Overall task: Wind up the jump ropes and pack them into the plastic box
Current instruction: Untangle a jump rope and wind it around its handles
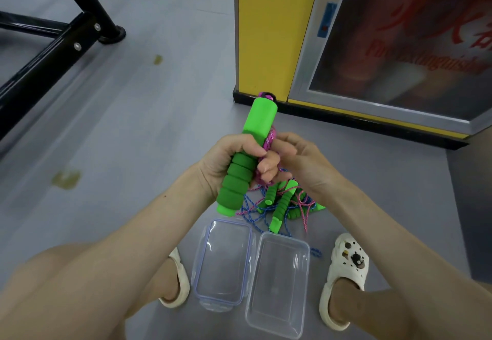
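Observation:
My left hand (226, 158) grips a green jump-rope handle (246, 153) held upright and tilted, with pink cord (269, 140) looped along its side. My right hand (295, 161) pinches that pink cord against the handle. On the floor below lies a tangle of pink and blue ropes (266, 212) with several more green handles (282, 206). The clear plastic box (277, 283) stands open and holds nothing, its clear lid (222, 262) lying beside it on the left.
My feet in white clogs (343, 278) flank the box. A yellow cabinet (269, 33) with a glass door stands ahead on the right. A black metal frame (53, 46) crosses the grey floor at upper left.

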